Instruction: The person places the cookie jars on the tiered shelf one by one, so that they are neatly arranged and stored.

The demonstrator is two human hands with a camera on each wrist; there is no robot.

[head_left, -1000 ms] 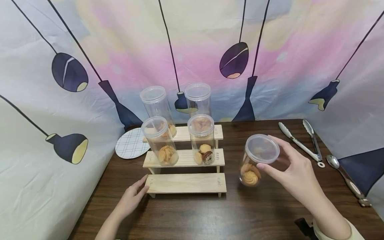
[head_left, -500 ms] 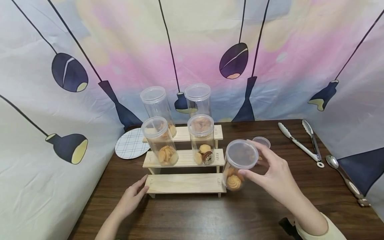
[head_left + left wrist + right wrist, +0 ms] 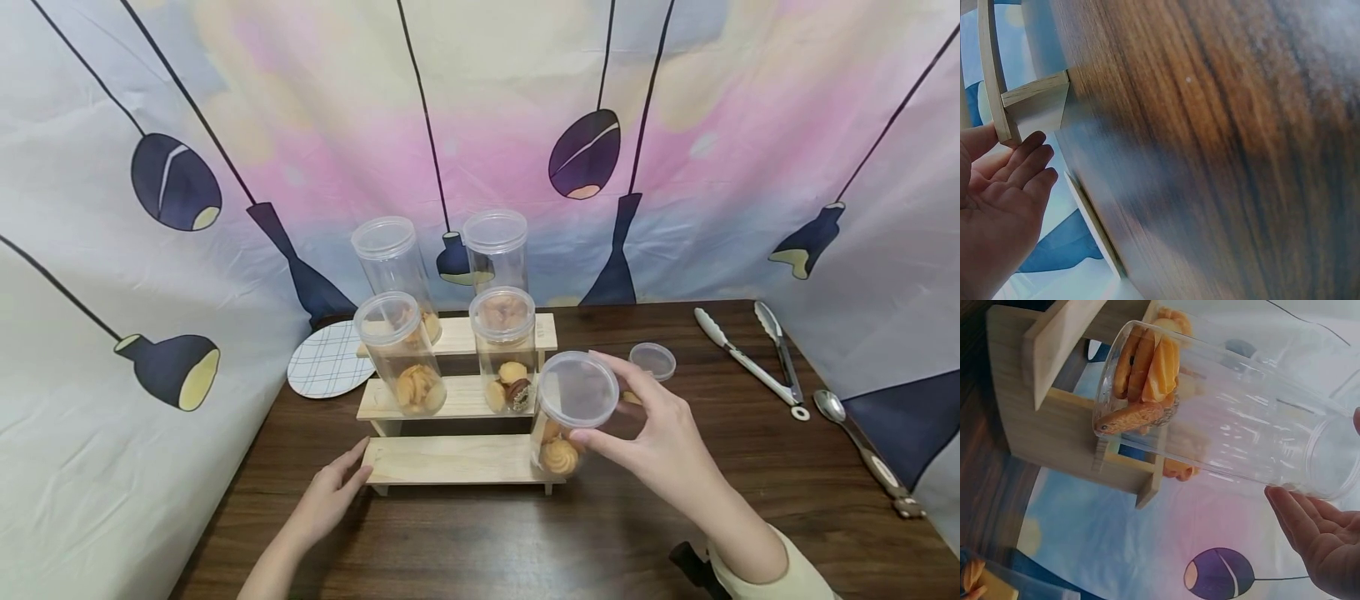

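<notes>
My right hand [image 3: 660,425] holds a clear plastic jar [image 3: 579,390] near its lid, thumb and fingers on either side. Piped cookies [image 3: 1154,375] lie at the jar's bottom, which overlaps the right end of the lowest tier in the head view. That tier [image 3: 457,460] belongs to a three-step wooden display stand. At its left end my left hand [image 3: 327,500] grips the board, with the thumb on one face and fingers at the other in the left wrist view. Two cookie jars [image 3: 399,350] stand on the middle tier and two more [image 3: 495,233] on the top one.
Behind my right hand another lidded jar [image 3: 652,360] stands on the dark wooden table [image 3: 480,542]. Tongs [image 3: 750,362] and a spoon [image 3: 870,458] lie at the right. A checked plate [image 3: 330,360] sits left of the stand. A printed cloth hangs behind.
My right hand has carried the jar leftward to the lowest tier's right end, bringing the jar behind it into view. My left hand has kept its place on the stand.
</notes>
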